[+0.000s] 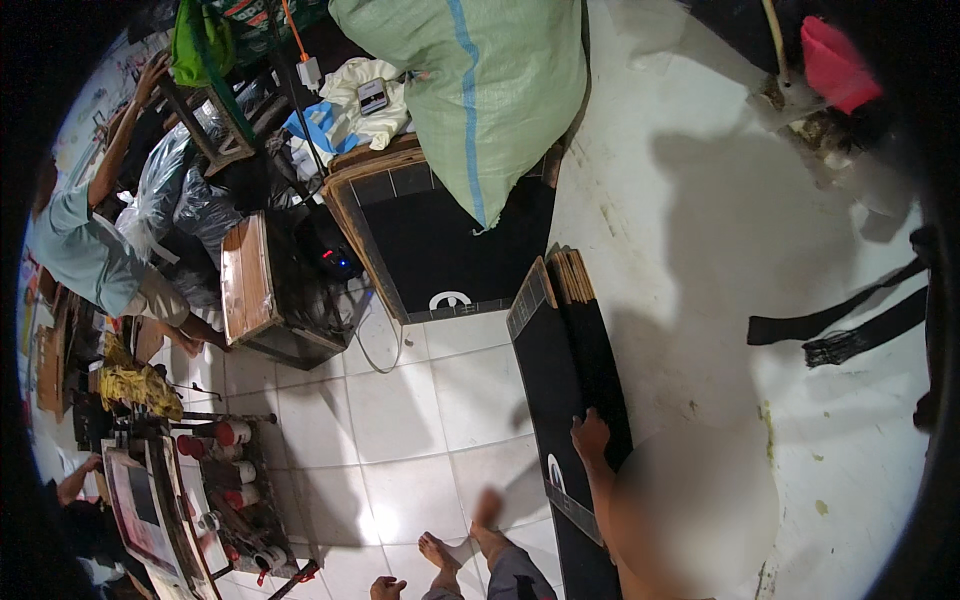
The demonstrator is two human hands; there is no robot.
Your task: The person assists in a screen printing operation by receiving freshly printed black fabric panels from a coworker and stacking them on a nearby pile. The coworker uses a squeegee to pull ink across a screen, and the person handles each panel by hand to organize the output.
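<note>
Tall dark boards with pale wooden edges (pixel 540 350) stand in a stack at centre right, a white emblem on the near face. My right hand (pixel 590 432) grips the stack, fingers curled over a black board (pixel 600 370). My left hand (pixel 388 588) shows at the lower edge beside my bare feet (pixel 440 552), fingers loosely bent and apart, with nothing visible in it. Above the stack, a large pale green sack (pixel 480 100) rests on more black boards (pixel 400 250).
Someone in a light teal shirt (pixel 90 260) reaches up at upper left beside a wooden crate (pixel 250 260). Another person's arm (pixel 75 485) is by a printing frame and cans (pixel 140 500). A cable (pixel 385 370) crosses the tiled floor; black straps (pixel 800 325) lie on the right.
</note>
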